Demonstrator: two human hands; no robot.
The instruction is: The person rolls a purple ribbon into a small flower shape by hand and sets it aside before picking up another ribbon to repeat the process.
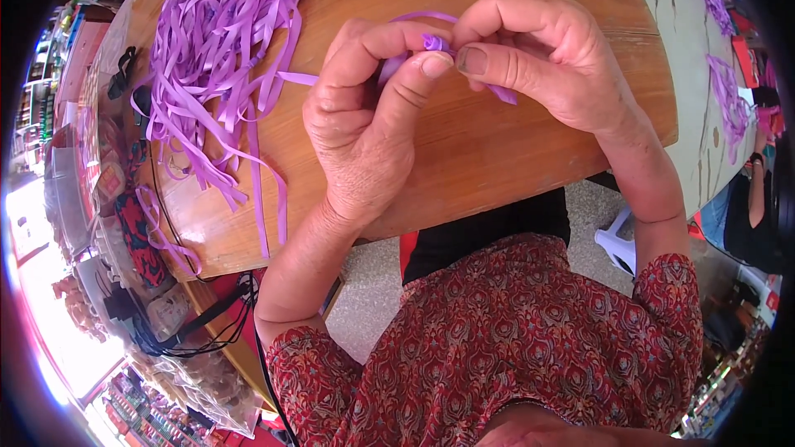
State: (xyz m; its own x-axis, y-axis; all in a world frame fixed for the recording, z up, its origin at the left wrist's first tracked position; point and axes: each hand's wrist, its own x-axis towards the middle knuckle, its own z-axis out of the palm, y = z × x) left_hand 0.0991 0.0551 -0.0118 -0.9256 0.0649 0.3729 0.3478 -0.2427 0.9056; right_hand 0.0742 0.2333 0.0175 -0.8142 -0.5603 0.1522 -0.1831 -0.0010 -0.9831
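Observation:
Both of my hands meet over the far middle of the wooden table. My left hand (364, 112) pinches a purple ribbon (436, 43) between thumb and index finger, where it is bunched into a small knot-like lump. Right beside it, the thumb and index finger of my right hand (538, 62) close on the same ribbon. One strip loops behind the fingers, and short ends show left of my left hand and below my right hand. To the left lies a large tangled pile of purple ribbons (224, 41), with several strands trailing toward the near edge.
The brown wooden table (513, 149) curves around in front of me. A pale marbled table (704, 116) adjoins it at right, with more purple ribbons (729, 108). Another person's arm (757, 186) shows at far right. Plastic-wrapped goods and black cables (224, 335) crowd the left. A white plastic stool (617, 242) stands below.

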